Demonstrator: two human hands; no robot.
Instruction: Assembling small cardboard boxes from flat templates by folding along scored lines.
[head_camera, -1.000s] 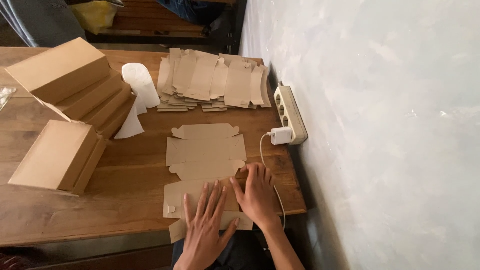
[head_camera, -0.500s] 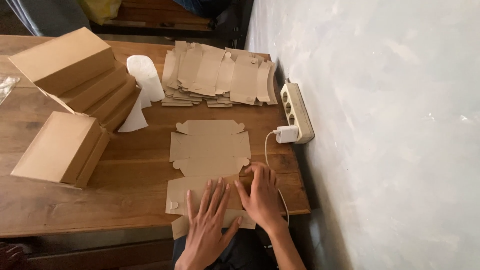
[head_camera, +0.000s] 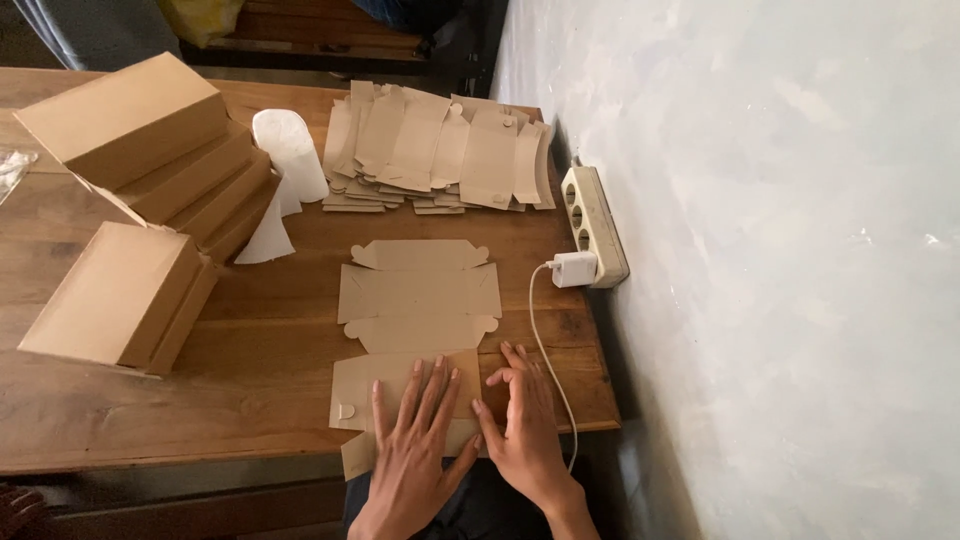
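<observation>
both palms flat on an unfolded carton blank

neither hand has a closed grip on anything: the left hand lies spread, fingers apart, pressing down on the flat brown cardboard box blank at the near edge of the brown wooden surface, and the right hand rests just beside it, fingers loosely spread, on the blank's right near corner. the two hands almost touch at the thumbs. the blank lies flat and stretches away from the person, its scalloped tabs pointing to the far side; its near flap hangs slightly over the surface's edge, partly under the left hand.

farther back, near the wall, a fanned heap of more flat brown cardboard blanks lies on the same surface. to the left, a leaning stack of folded brown cardboard boxes stands tilted, and a lower pair of folded brown boxes sits nearer, well apart from the hands. a few white paper pieces lie between the stack and the heap.

along the right edge, against the pale grey wall, a cream power strip carries a white plug adapter, whose thin white cable runs down past the right hand and off the near edge.
</observation>
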